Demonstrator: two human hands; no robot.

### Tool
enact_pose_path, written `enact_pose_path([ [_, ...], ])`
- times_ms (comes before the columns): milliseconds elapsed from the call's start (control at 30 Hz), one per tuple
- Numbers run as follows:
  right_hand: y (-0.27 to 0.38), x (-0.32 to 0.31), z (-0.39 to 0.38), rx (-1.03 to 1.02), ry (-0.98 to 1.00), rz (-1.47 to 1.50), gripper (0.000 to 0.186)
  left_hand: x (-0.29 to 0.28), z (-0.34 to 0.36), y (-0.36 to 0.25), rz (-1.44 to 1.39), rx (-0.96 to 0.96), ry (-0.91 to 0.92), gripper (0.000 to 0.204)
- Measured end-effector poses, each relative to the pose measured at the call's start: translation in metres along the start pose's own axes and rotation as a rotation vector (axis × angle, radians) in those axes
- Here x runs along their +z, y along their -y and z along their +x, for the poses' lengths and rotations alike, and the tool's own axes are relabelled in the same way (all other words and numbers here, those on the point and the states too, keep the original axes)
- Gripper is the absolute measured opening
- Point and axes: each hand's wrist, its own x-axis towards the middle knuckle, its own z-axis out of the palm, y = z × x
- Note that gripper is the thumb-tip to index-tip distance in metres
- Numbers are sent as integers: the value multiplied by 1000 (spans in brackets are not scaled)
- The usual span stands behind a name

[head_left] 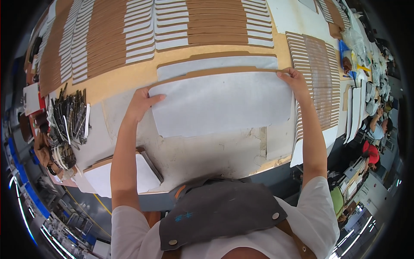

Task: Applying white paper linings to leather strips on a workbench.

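A wide white sheet-like panel (pixel 220 103) with a brown upper edge is stretched between my two hands over the worktable. My left hand (pixel 141 103) pinches its upper left corner, thumb on the white face. At the upper right corner, my right hand (pixel 295 84) grips it the same way, thumb in front and fingers behind. Just beyond lies a similar panel (pixel 215 63), white with a brown raised edge, its lower part hidden behind the held one.
Overlapping rows of brown-and-white panels cover the far table (pixel 215 21) and far left (pixel 103 39). Another overlapping row (pixel 317 77) runs down the right. Dark thin strips (pixel 71 116) are heaped at left. White-topped pieces (pixel 144 172) lie by my left forearm. Other people sit far right.
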Motion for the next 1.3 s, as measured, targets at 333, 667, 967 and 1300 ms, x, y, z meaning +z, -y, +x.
enact_pose_path([
  [333, -30, 5, 51, -71, -67, -143, 26, 3, 51, 34, 320, 57, -372, 27],
  [667, -37, 3, 56, -30, -151, -229, 22, 9, 56, 27, 292, -17, -393, 32],
  [967, -44, 7, 55, -308, -370, -663, 22, 15, 57, 17, 403, -5, -428, 40],
  [1300, -43, 14, 46, -351, -347, -687, 19, 6, 57, 13, 491, 5, -478, 46],
])
